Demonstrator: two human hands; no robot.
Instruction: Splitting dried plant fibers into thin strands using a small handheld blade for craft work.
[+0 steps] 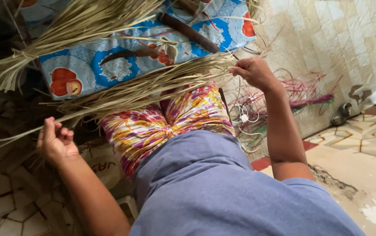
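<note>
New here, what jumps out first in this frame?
A long bundle of dried palm strips stretches across the person's lap, gripped at one end by the right hand and at the other by the left hand. Behind it lies a bright blue fruit-print cloth, with pink-dyed strips by the tiled wall.

The straw bundle (pixel 144 87) lies across the lap (pixel 166 122) (cloth (pixel 109 65) beyond it), another bundle (pixel 65 30) on the cloth.

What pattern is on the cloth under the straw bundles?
Blue cloth with white lacy patches and red fruit prints, seen in the head view.
</note>
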